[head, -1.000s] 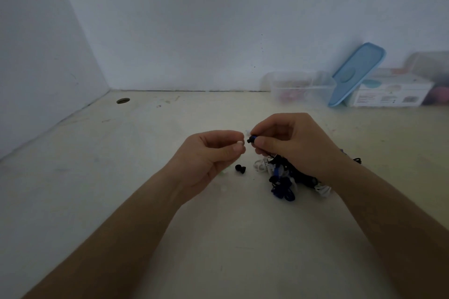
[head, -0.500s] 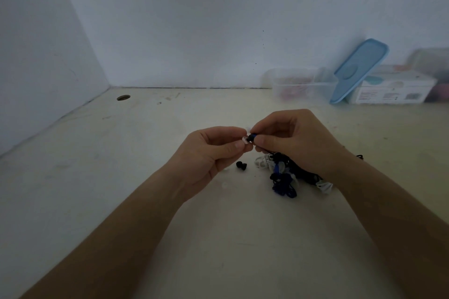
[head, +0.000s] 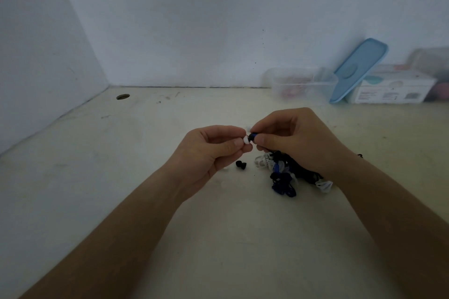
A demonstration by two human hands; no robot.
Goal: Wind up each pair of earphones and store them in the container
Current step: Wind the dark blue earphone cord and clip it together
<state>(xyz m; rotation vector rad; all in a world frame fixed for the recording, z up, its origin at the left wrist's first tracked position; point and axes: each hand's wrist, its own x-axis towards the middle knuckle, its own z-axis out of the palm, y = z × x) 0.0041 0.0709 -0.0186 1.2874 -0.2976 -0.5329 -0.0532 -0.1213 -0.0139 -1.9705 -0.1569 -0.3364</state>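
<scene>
1. A small white tip [head: 246,140] is pinched between the thumb and forefinger of the left hand [head: 209,150], above the middle of the table [head: 218,238].
2. A dark blue earbud [head: 252,136] is pinched by the curled fingers of the right hand [head: 291,138]; it is held against the white tip, and the two touch.
3. A tangled heap of earphones [head: 284,177], black, blue and white, is seen on the table just beneath the right hand. Its far right part is hidden by the right wrist.
4. A loose black tip [head: 240,164] lies on the table just left of the heap, below the left hand's fingers.
5. A clear container [head: 301,85] is set far right against the wall [head: 218,19], well apart from the hands. Pinkish contents are seen through its side, too blurred to tell.
6. A blue lid [head: 359,70] is leaned tilted between the container and a white box [head: 393,90] to its right.
7. A round hole [head: 123,96] is seen in the table at far left.
</scene>
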